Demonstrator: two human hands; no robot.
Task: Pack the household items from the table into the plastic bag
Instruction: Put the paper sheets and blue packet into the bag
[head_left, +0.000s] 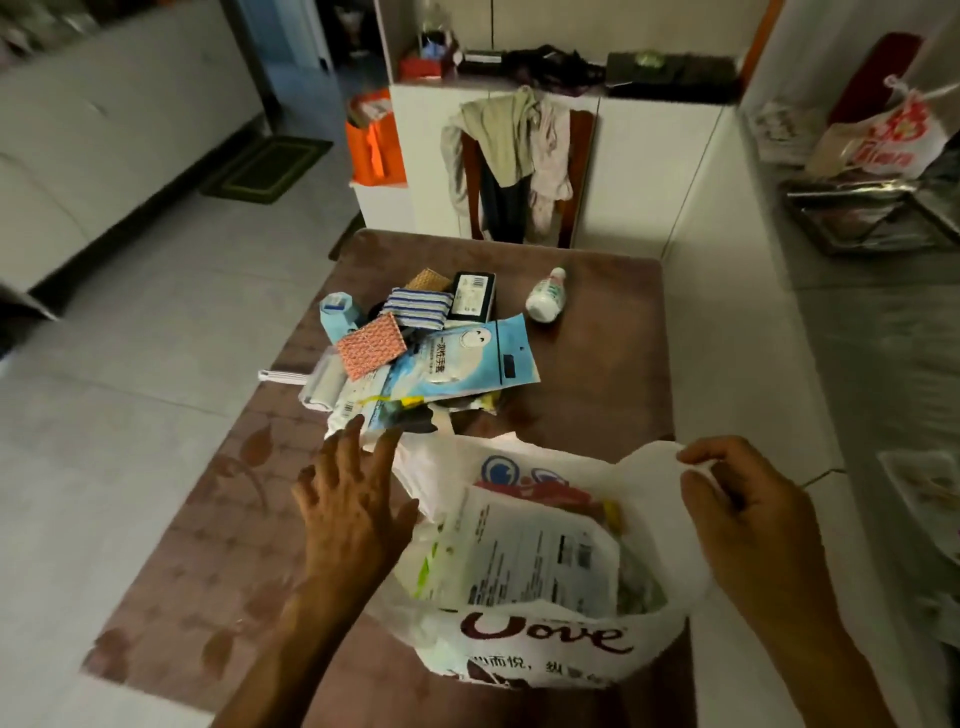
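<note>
While the right hand (748, 514) pinches the rim of the white plastic bag (545, 639) at the lower right of the frame, lifting that edge so the mouth gapes upward, the left hand (348, 499) reaches toward the centre with fingers spread and nothing in its grasp, its fingertips at the near edge of the pile. The bag sits on the near end of the brown table (218, 545) and already holds a printed white packet (524, 556), with something red behind it. The heap waits just beyond the bag's mouth, in the middle of the frame: a pale blue glove pack (467, 358) on top, an orange-patterned scouring pad (370, 345), a striped blue sponge (418, 307), a dark box (471, 296) and a lint roller (326, 383) at its left edge. A small white bottle (545, 295) lies apart to the right. Keeping the rim raised probably lets one hand feed items in unaided.
</note>
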